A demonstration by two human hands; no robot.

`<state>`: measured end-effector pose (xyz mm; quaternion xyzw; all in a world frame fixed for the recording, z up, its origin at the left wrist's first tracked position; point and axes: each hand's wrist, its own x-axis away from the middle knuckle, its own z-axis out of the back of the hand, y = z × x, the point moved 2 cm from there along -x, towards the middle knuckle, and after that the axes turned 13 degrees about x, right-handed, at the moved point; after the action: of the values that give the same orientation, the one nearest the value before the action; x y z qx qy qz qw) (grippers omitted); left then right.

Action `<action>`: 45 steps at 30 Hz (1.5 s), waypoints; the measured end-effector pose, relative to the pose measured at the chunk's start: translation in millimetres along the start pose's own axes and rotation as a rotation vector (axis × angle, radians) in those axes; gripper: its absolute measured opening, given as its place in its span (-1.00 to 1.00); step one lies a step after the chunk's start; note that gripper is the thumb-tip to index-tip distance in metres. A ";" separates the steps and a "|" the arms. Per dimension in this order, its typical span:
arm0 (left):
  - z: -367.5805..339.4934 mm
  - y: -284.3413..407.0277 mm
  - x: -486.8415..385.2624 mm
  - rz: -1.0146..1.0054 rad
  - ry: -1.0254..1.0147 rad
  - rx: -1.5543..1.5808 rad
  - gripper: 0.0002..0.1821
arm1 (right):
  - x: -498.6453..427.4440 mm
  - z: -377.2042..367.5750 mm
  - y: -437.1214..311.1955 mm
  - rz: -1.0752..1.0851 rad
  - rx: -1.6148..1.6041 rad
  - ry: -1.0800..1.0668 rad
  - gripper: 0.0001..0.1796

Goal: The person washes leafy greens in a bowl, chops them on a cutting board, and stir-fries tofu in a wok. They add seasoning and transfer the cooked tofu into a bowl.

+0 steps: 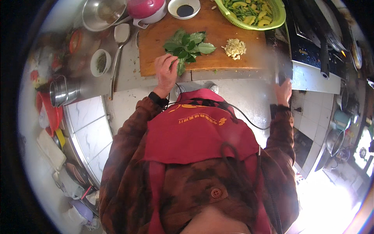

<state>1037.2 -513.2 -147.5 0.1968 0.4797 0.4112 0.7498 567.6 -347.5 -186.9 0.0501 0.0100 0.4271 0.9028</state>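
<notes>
A pile of green leaves (188, 44) lies on the wooden cutting board (213, 29). My left hand (166, 70) is at the pile's lower left, its thumb and fingertips pinching the edge of a leaf. To the right of the leaves sits a small heap of chopped garlic (234, 48). My right hand (285, 89) is beyond the board's right end, by the counter edge, closed around what looks like the dark handle of a knife (281, 76); its blade is smeared by motion blur, so its outline is unclear.
A green basket of cut vegetables (285, 17), a bowl of dark liquid (197, 13) and a pink-lidded container (146, 10) stand along the far side. At left are a metal spatula (117, 58), a bowl of dried herbs (108, 68) and a steel pot (86, 22). A stove with a small flame (315, 60) is at right.
</notes>
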 end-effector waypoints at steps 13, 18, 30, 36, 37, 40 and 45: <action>-26.7 -19.6 -11.2 -0.135 -0.186 -0.074 -0.78 | 131.4 108.1 -79.7 -0.020 -0.960 -0.267 -0.74; -26.9 -30.1 -6.0 -0.157 -0.246 -0.028 -0.75 | 97.9 114.6 -208.4 0.171 -0.703 -0.411 -0.69; -16.6 -40.9 -7.4 -0.104 -0.274 0.092 -0.76 | 57.6 96.5 -312.4 0.614 -0.246 -0.266 -0.71; 31.3 -45.4 -86.7 -0.215 0.001 0.130 -0.79 | 44.7 107.9 -322.6 0.581 -0.123 -0.361 -0.66; 34.8 -48.8 -103.7 -0.226 -0.022 0.133 -0.80 | 44.1 110.6 -323.6 0.587 -0.097 -0.364 -0.66; 16.1 -52.4 -142.8 -0.280 -0.246 0.203 -0.89 | 43.0 115.9 -327.0 0.597 -0.082 -0.385 -0.66; -30.8 -55.6 -151.1 -0.391 -0.516 -0.006 -0.82 | 38.7 106.1 -323.8 0.585 -0.081 -0.413 -0.69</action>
<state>1003.4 -670.5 -115.9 0.1965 0.3014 0.1973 0.9119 848.0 -530.4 -112.4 0.1003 -0.2046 0.6482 0.7266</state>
